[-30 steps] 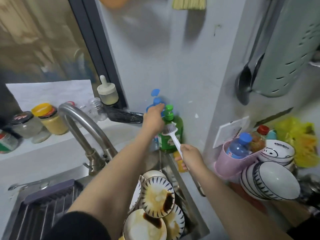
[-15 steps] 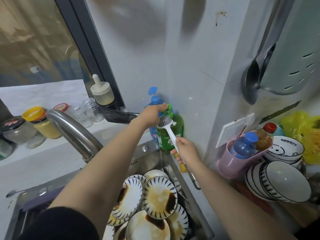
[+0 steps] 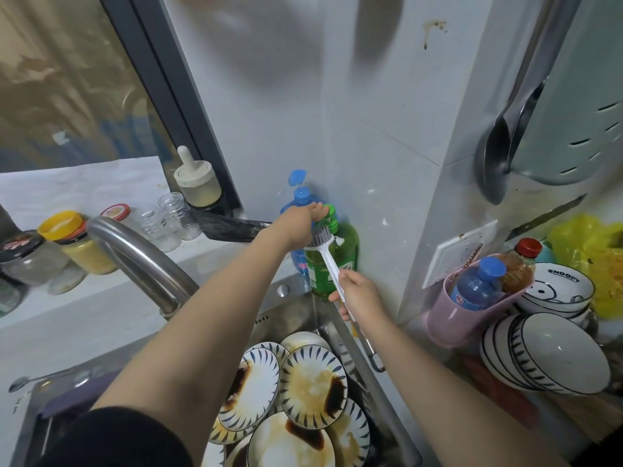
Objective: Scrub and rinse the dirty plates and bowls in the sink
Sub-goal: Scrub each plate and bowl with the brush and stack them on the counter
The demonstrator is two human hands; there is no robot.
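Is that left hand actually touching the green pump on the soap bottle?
Touching. The head view shows the left hand pressing its fingers on the green pump of the soap bottle, with no gap.

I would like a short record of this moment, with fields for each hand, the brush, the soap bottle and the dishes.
left hand: left hand presses the green pump on top of the soap bottle
right hand: right hand grips the white handle of the dish brush
brush: bristle head held right under the pump spout
soap bottle: green, upright in the wall corner behind the sink
dirty plates: dirty plates with brown stains, stacked in the sink
clean bowls: clean bowls stacked on the right counter
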